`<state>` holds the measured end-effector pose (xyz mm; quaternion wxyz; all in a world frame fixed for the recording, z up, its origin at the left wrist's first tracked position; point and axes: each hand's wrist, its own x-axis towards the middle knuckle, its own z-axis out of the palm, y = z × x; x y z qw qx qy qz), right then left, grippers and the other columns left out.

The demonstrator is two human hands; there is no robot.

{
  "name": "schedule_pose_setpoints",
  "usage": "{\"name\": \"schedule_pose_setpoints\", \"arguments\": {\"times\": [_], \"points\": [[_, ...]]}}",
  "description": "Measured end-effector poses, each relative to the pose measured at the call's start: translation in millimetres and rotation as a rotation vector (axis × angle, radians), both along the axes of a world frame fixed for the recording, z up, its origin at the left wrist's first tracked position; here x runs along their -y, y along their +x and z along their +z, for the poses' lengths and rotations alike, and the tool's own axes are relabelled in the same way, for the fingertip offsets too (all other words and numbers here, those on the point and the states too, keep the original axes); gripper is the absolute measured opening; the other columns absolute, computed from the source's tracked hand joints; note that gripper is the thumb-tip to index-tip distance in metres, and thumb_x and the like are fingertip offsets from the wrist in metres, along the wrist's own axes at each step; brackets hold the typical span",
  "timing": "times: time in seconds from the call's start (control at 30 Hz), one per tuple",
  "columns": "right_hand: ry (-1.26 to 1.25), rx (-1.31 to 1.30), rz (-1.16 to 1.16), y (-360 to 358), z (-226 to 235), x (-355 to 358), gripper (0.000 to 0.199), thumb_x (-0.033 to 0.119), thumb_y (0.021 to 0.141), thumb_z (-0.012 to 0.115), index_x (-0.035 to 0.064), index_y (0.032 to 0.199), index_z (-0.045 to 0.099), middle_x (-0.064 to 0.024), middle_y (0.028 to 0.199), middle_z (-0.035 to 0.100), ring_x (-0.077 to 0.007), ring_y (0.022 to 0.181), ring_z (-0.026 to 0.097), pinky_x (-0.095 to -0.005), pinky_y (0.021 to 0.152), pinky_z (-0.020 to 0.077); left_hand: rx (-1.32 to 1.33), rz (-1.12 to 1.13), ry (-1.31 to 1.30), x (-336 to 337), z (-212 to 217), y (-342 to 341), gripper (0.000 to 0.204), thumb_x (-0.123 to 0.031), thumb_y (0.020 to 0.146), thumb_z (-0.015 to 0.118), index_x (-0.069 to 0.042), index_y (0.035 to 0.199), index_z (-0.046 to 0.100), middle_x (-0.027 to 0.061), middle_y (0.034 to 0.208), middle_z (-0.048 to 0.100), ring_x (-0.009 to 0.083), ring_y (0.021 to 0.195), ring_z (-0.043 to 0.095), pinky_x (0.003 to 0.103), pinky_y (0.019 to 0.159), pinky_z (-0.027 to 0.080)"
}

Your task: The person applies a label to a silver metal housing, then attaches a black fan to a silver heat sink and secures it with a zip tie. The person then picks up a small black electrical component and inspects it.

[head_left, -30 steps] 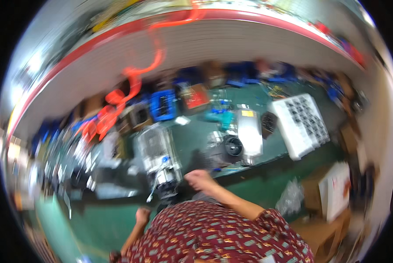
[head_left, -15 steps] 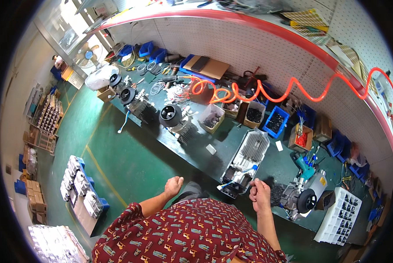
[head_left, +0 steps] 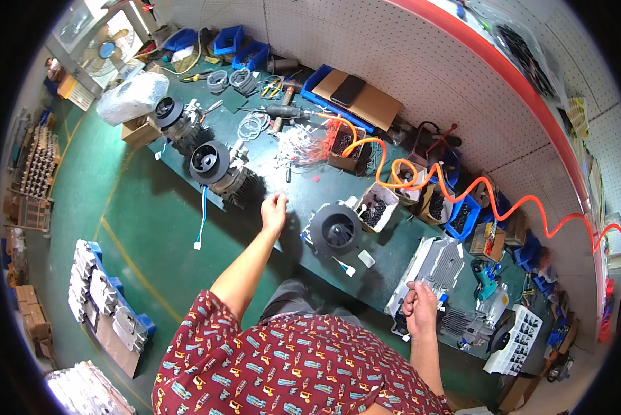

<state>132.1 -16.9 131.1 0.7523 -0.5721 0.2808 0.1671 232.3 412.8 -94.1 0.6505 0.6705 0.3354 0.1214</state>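
1. Nearest, the right hand (head_left: 421,304) is seen half-curled in front of the finned metal housing (head_left: 440,259); whether anything is held cannot be told.
2. Loosely closed, the left hand (head_left: 274,211) is raised by the bench's front edge; its grip cannot be made out.
3. Between both hands, a black-wheeled motor (head_left: 334,229) is set on the green bench (head_left: 386,273).
4. Small black parts (head_left: 374,209) are contained in an open carton just behind it.
5. Farther back, a dark phone (head_left: 349,90) is laid on brown cardboard (head_left: 378,107).
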Motion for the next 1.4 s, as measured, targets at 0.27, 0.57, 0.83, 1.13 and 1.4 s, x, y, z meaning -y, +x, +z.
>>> {"name": "schedule_pose_setpoints", "arguments": {"times": [0.27, 0.57, 0.83, 1.13, 1.4], "points": [[-0.047, -0.094, -0.139, -14.8, 6.8, -42.0, 0.020, 0.024, 0.104, 0.062, 0.0044, 0.102, 0.066, 0.0000, 0.066, 0.059, -0.0092, 0.050, 0.050, -0.0244, 0.044, 0.0370, 0.045, 0.229, -0.644, -2.7, 15.5, 169.3, 0.022, -0.021, 0.098, 0.066, -0.006, 0.082, 0.063, 0.0030, 0.075, 0.063, 0.0123, 0.060, 0.058, 0.027, 0.053, 0.051], [-0.072, -0.125, -0.227, -16.1, 1.6, -62.7, 0.023, 0.026, 0.103, 0.063, 0.0034, 0.101, 0.067, 0.0002, 0.066, 0.057, -0.0088, 0.050, 0.047, -0.0246, 0.045, 0.0348, 0.568, 0.044, -0.210, 4.4, 102.3, 223.0, 0.014, -0.011, 0.099, 0.060, -0.003, 0.089, 0.063, 0.0023, 0.079, 0.064, 0.0097, 0.071, 0.058, 0.026, 0.069, 0.049], [-0.282, 0.126, -0.036, 79.0, 39.1, -91.3, 0.024, 0.015, 0.100, 0.065, -0.0006, 0.117, 0.068, -0.0026, 0.082, 0.066, -0.0065, 0.061, 0.054, -0.0225, 0.050, 0.0422, 0.668, -0.621, 0.051, 40.2, 226.9, 152.5, 0.009, -0.009, 0.103, 0.060, -0.003, 0.106, 0.067, 0.0009, 0.089, 0.065, 0.0100, 0.081, 0.061, 0.025, 0.073, 0.051], [0.102, 0.507, -0.102, 153.9, 56.0, -141.9, 0.038, 0.030, 0.111, 0.046, -0.0046, 0.113, 0.062, -0.0230, 0.119, 0.069, -0.0299, 0.111, 0.068, -0.0454, 0.097, 0.0550, 0.474, -1.222, -0.303, 75.1, 228.8, 129.7, 0.019, -0.013, 0.100, 0.066, 0.001, 0.111, 0.073, 0.0090, 0.104, 0.075, 0.0148, 0.098, 0.068, 0.033, 0.090, 0.054], [-0.038, 0.437, -0.568, 90.0, 52.2, -83.6, 0.034, 0.038, 0.109, 0.049, 0.0102, 0.090, 0.053, -0.0047, 0.079, 0.054, -0.0205, 0.075, 0.055, -0.0416, 0.075, 0.0506, -0.112, -0.665, 0.363, 50.2, -10.5, 161.1, 0.020, -0.019, 0.088, 0.076, -0.002, 0.099, 0.075, 0.0119, 0.085, 0.075, 0.0216, 0.079, 0.071, 0.035, 0.075, 0.056]]}}
